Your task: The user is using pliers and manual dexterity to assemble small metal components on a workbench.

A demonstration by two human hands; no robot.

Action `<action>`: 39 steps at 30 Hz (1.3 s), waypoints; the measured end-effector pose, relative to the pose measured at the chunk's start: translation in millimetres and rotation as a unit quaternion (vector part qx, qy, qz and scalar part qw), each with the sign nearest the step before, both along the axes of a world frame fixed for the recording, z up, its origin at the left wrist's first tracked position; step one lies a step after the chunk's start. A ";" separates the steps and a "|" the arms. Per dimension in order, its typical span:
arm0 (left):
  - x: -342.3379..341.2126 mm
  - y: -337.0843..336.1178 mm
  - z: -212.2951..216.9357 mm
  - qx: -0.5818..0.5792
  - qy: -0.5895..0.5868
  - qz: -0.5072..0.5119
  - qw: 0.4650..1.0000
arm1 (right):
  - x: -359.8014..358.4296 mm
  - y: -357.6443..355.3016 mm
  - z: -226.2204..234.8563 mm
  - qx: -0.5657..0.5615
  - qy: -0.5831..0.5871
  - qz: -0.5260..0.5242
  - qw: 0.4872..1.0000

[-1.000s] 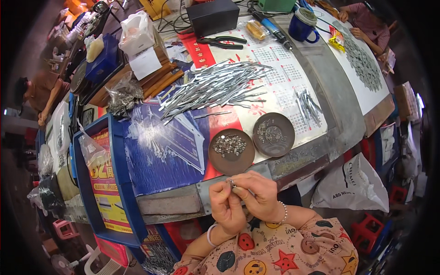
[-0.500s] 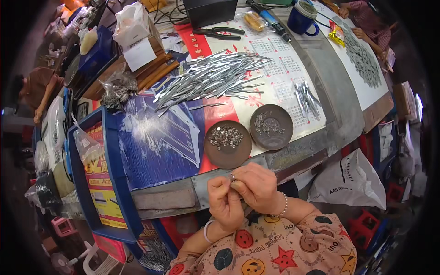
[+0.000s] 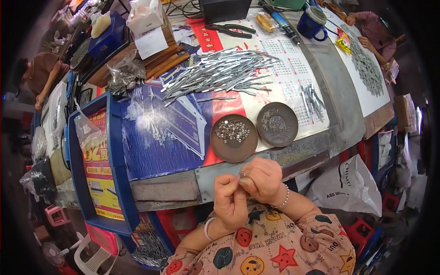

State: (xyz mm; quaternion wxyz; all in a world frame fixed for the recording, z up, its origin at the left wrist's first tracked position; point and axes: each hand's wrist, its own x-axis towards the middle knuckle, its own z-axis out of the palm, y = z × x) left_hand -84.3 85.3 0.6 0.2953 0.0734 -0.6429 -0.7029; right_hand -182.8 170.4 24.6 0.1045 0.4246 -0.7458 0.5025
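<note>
My left hand (image 3: 230, 200) and my right hand (image 3: 262, 180) are pressed together at the table's front edge, fingers pinched on a small metal ring-shaped part (image 3: 242, 174) between them. Just beyond the hands stand two brown dishes: the left dish (image 3: 233, 138) holds several small shiny metal pieces, the right dish (image 3: 277, 124) holds a few tangled metal bits. Farther back lies a big heap of thin metal strips (image 3: 220, 71). A smaller bundle of strips (image 3: 312, 98) lies to the right.
A blue tray (image 3: 117, 160) with plastic bags sits at the left. Pliers (image 3: 231, 30), a blue mug (image 3: 312, 23) and a black box (image 3: 227, 8) stand at the back. Another person (image 3: 373, 36) works at the far right, another person (image 3: 39, 73) at the left. A white bag (image 3: 348, 185) hangs below the table.
My hands stay together on the small part, fingers shifting slightly. The view has tilted a little; nothing on the table has moved.
</note>
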 end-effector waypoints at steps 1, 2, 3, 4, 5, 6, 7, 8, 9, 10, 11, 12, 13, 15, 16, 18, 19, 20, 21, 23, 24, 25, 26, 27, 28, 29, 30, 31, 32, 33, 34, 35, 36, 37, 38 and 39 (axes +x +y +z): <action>0.5 -0.3 -0.8 -0.010 0.003 0.003 1.000 | -0.6 -1.0 -1.3 0.000 0.001 0.002 1.000; -0.3 -0.6 0.1 -0.009 0.003 0.004 1.000 | -1.2 -2.3 -2.6 -0.012 -0.008 0.007 1.000; -2.6 -1.6 2.2 -0.016 0.006 0.002 1.000 | -1.5 -3.5 -3.6 -0.025 -0.016 0.013 0.999; -3.9 -2.2 4.0 -0.024 0.009 -0.001 1.000 | -1.8 -4.2 -2.7 -0.024 -0.016 0.014 0.999; -3.8 -2.2 5.1 -0.023 0.009 0.001 1.000 | -2.0 -4.7 -0.6 -0.033 -0.012 0.002 0.999; -3.3 -1.9 6.5 -0.030 0.004 -0.002 1.000 | -1.4 -4.8 1.5 -0.041 -0.008 -0.010 0.999; -2.8 -1.7 7.9 -0.037 -0.001 -0.004 0.999 | -0.8 -4.2 2.7 -0.040 -0.008 -0.010 0.999; -2.6 -1.7 9.3 -0.036 -0.002 -0.004 0.999 | -0.1 -2.8 3.8 -0.028 -0.006 -0.007 1.000; -3.5 -1.9 9.4 -0.025 0.001 0.003 1.000 | -0.2 -2.3 3.9 -0.017 -0.004 -0.004 1.000; -4.4 -2.1 9.6 -0.015 0.003 0.009 1.000 | 1.5 -3.3 4.7 -0.017 -0.004 -0.004 1.000; -4.7 -3.6 9.7 -0.014 0.003 0.009 1.000 | 5.1 -5.2 6.2 -0.013 -0.010 -0.013 1.000; -3.9 -6.0 10.4 -0.030 -0.008 0.022 0.999 | 8.9 -6.0 8.5 -0.008 -0.016 -0.021 1.000; -3.7 -7.8 11.8 -0.045 -0.019 0.035 0.998 | 12.0 -5.5 12.0 -0.007 -0.017 -0.022 1.000; -6.1 -10.0 14.5 -0.050 -0.010 0.049 0.998 | 15.6 -5.2 19.9 0.024 -0.053 -0.016 0.998; -5.7 -11.2 14.0 -0.061 -0.005 0.041 0.997 | 14.4 -3.9 22.2 0.024 -0.054 -0.015 0.998; -2.9 -12.9 13.5 -0.073 -0.001 0.033 0.997 | 9.7 2.4 25.6 0.029 -0.115 0.040 0.992; 0.4 -13.4 13.9 -0.050 -0.013 0.017 0.999 | 5.9 5.4 27.0 0.028 -0.116 0.041 0.992; 2.3 -14.4 14.3 -0.028 -0.025 0.002 0.999 | 0.4 8.5 28.1 0.040 -0.142 0.081 0.986; 2.1 -15.1 16.5 -0.026 -0.024 -0.001 0.999 | -4.9 12.5 31.5 0.055 -0.166 0.117 0.978; 2.0 -17.7 21.1 0.002 -0.048 -0.056 0.997 | -15.2 17.9 34.2 0.067 -0.170 0.125 0.975; 1.0 -18.7 23.5 0.002 -0.048 -0.058 0.997 | -21.0 21.7 32.8 0.073 -0.170 0.155 0.970; -0.7 -19.9 25.7 0.022 -0.057 -0.087 0.994 | -26.2 23.1 32.3 0.080 -0.170 0.186 0.964; -1.7 -20.9 27.0 0.042 -0.066 -0.116 0.990 | -30.7 22.7 33.9 0.072 -0.186 0.196 0.960; -1.7 -22.3 26.4 0.041 -0.067 -0.115 0.990 | -34.3 22.4 31.6 0.071 -0.186 0.197 0.960; -1.8 -23.6 25.2 0.058 -0.068 -0.133 0.987 | -37.6 23.0 27.4 0.059 -0.226 0.227 0.945; -1.9 -24.3 24.4 0.076 -0.070 -0.151 0.983 | -39.3 23.1 23.7 0.048 -0.265 0.257 0.928; -2.1 -25.0 23.6 0.075 -0.070 -0.150 0.983 | -38.1 21.3 20.7 0.047 -0.265 0.258 0.928; -2.4 -25.4 23.1 0.073 -0.066 -0.139 0.985 | -34.4 18.3 18.0 0.023 -0.313 0.228 0.922; -2.8 -25.7 22.4 0.072 -0.061 -0.128 0.987 | -29.7 15.1 16.1 -0.001 -0.359 0.198 0.912; -2.9 -24.6 18.9 0.071 -0.061 -0.127 0.988 | -22.3 10.5 14.0 -0.053 -0.410 0.166 0.895; -3.4 -20.9 15.2 0.050 -0.041 -0.091 0.994 | -14.2 7.6 11.0 -0.054 -0.409 0.164 0.896; -4.3 -18.2 13.0 0.028 -0.020 -0.055 0.998 | -6.2 4.8 6.4 -0.090 -0.406 0.127 0.901; -5.1 -16.8 12.7 0.029 -0.020 -0.058 0.998 | 0.6 2.4 4.3 -0.126 -0.402 0.089 0.902; -5.9 -15.6 12.5 -0.008 -0.015 -0.025 1.000 | 4.9 0.3 5.6 -0.124 -0.379 0.074 0.914; -6.6 -14.8 12.2 -0.045 -0.010 0.008 0.999 | 6.4 -2.4 7.5 -0.124 -0.378 0.071 0.915; -6.0 -14.6 11.6 -0.045 -0.010 0.007 0.999 | 7.9 -5.4 9.8 -0.125 -0.329 0.063 0.934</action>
